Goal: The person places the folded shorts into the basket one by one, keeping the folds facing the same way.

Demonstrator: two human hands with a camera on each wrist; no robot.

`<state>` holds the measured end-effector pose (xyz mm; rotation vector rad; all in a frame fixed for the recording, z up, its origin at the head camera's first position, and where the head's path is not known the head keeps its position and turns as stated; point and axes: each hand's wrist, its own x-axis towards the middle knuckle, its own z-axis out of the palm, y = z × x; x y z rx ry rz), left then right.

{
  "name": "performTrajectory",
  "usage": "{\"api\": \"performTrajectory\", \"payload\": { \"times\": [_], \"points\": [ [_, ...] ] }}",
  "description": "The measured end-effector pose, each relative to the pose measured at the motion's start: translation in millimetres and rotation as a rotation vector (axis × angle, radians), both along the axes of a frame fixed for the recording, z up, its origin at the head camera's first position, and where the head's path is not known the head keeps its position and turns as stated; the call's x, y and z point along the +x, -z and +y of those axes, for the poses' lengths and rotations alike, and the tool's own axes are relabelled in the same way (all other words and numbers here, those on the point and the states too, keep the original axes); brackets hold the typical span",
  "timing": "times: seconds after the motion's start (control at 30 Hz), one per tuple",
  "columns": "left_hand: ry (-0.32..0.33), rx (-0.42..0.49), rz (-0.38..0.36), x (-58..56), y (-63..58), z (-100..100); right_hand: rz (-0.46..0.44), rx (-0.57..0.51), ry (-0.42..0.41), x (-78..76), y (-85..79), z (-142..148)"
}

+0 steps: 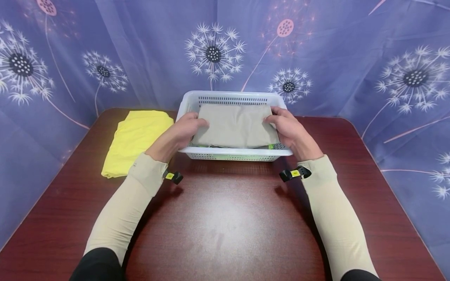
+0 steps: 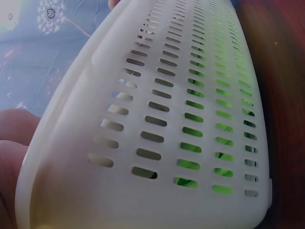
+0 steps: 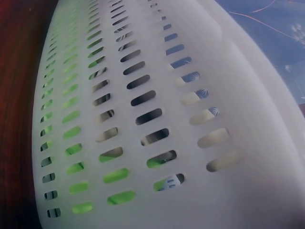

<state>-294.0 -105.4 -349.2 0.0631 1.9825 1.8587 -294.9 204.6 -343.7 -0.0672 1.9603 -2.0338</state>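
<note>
A folded light grey-beige cloth [image 1: 237, 127] lies level within the rim of a white slotted plastic basket [image 1: 235, 151]. My left hand [image 1: 186, 129] grips the cloth's left edge, thumb on top. At the right edge my right hand [image 1: 289, 128] pinches it the same way, with the other fingers partly hidden. Beneath the cloth, something bright green [image 2: 190, 147] shows through the slots in the left wrist view. The right wrist view looks onto the basket's front wall [image 3: 143, 200], with green and pale cloth behind the slots.
A folded yellow cloth [image 1: 138, 140] lies on the dark red-brown table [image 1: 225, 218], left of the basket. Behind the table hangs a blue curtain [image 1: 151, 50] with dandelion prints, close to the basket's back rim.
</note>
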Motion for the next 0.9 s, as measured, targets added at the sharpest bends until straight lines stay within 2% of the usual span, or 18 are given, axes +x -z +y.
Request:
{"api": "performTrajectory", "payload": {
  "times": [0.2, 0.37, 0.63, 0.9],
  "points": [
    [0.017, -0.025, 0.011, 1.7, -1.6, 0.8, -0.005, 0.009, -0.011, 0.6, 0.1, -0.1],
    [0.028, -0.002, 0.016, 2.7, -2.2, 0.4, -0.003, 0.015, -0.004, 0.5, 1.1, -0.4],
    [0.047, 0.025, 0.020, 2.4, -2.4, -0.2, -0.017, 0.118, 0.033, -0.2, -0.6, -1.9],
    [0.055, 0.005, 0.029, 1.5, -1.4, 0.6, -0.016, 0.134, 0.035, 0.5, -0.6, -3.4]
  ]
}}
